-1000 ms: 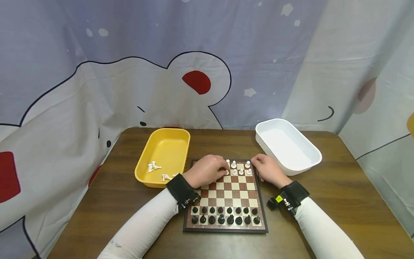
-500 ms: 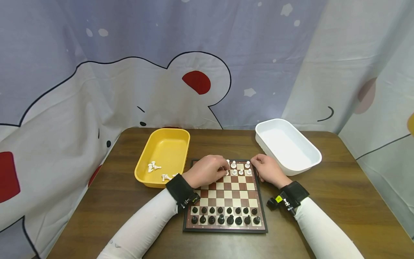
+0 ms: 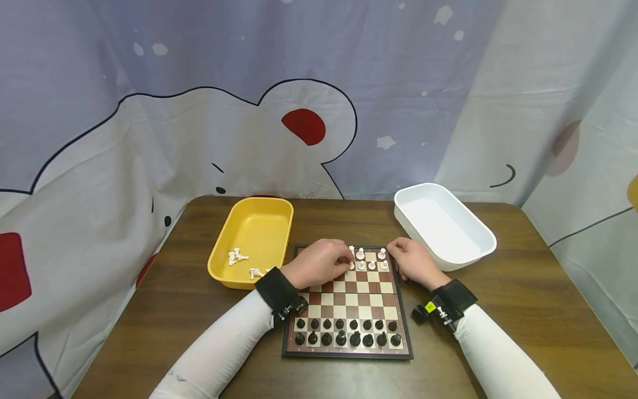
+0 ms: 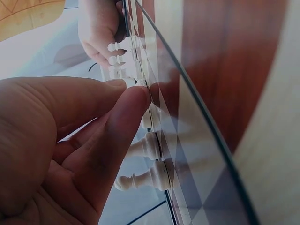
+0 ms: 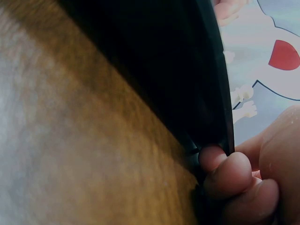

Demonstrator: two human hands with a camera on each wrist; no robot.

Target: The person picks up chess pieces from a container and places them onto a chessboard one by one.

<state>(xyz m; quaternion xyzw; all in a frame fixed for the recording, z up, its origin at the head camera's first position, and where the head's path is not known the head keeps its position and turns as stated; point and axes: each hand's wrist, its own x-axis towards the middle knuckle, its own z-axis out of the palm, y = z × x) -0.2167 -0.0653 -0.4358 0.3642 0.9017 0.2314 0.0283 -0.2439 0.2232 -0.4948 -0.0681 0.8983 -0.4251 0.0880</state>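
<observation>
L hand (image 3: 319, 262) on wht pc (image 3: 351, 266)

The white pawn (image 3: 351, 266) at the left hand (image 3: 319, 262) has shifted slightly rightward, towards the neighbouring pawn (image 3: 361, 265). The gap between these two pieces has narrowed.

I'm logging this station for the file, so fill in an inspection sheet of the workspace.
Surface: wooden table, brown.
Job's things: chessboard; black pieces standing in its two near rows; white pieces at its far side; loose white pieces lying in the yellow tray; white tray at far right.
Clutter: nothing seen.
Hands: left hand at the white pieces, grip hidden; right hand holding the chessboard near its far right corner.
Cables: nothing seen.
Surroundings: patterned cloth behind the table.
</observation>
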